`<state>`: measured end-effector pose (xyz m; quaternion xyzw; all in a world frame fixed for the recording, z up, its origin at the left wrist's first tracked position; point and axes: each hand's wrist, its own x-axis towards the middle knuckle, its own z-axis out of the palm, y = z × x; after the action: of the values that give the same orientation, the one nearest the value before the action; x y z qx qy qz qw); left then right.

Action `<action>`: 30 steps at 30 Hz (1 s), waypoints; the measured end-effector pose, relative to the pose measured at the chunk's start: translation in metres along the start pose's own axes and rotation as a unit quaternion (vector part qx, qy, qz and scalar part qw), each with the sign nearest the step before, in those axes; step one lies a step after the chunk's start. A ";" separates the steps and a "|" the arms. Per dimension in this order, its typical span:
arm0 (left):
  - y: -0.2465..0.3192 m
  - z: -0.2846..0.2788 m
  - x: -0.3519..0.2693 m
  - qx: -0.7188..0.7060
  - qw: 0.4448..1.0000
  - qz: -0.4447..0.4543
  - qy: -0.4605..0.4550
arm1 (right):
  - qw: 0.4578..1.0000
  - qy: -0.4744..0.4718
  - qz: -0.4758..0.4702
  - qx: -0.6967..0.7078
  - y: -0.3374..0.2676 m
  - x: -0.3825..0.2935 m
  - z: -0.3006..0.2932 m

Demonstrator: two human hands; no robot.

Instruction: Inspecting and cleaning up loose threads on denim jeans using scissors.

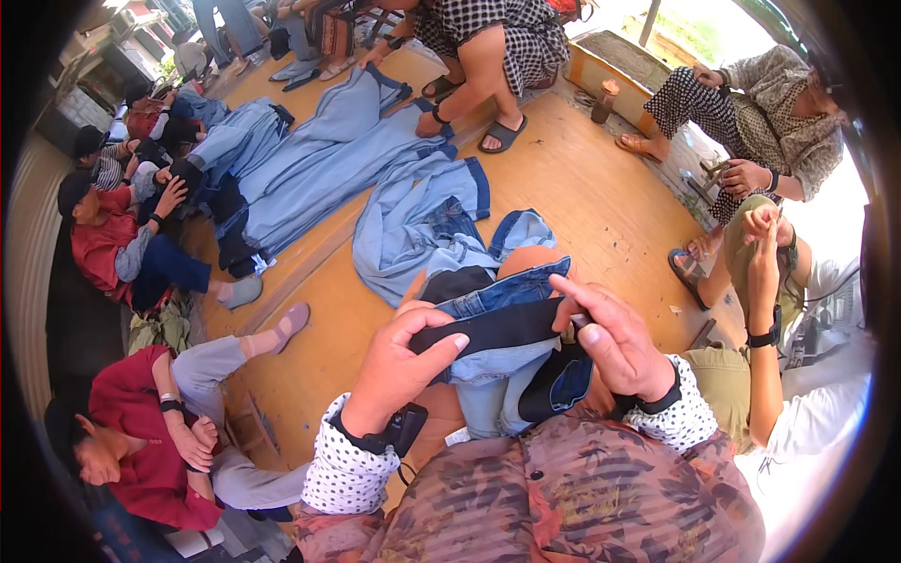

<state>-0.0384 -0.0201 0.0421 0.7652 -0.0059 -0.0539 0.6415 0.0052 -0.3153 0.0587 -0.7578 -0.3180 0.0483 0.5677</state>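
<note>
Between my hands stretches a black fabric band [503, 327] on a pair of blue denim jeans. My left hand [405, 359] pinches the band's left end between thumb and fingers. At its other end, my right hand [619, 338] holds the edge with its fingers, the index finger extended; a small dark object [581, 321] shows by the fingers, too hidden to name. A dark blue denim waistband [507, 290] lies just beyond the band. Light blue denim [486, 401] hangs below it over my lap, with a white label [457, 437] near my shirt.
More light blue jeans [415, 218] lie inside out on the wooden boards [598, 204]. A person in a checked garment [486, 49] bends over a long pile of jeans [317, 169]. Several people sit along both sides. A lidded cup [605, 100] stands by a planter.
</note>
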 end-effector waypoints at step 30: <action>0.003 0.021 0.003 -0.228 0.960 -0.149 -0.061 | 0.971 -0.009 -0.115 -0.211 0.019 0.012 0.043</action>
<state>-0.0371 -0.0412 0.0413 0.5860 0.0816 -0.1952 0.7822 0.0043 -0.2763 0.0302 -0.8186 -0.4106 -0.0787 0.3939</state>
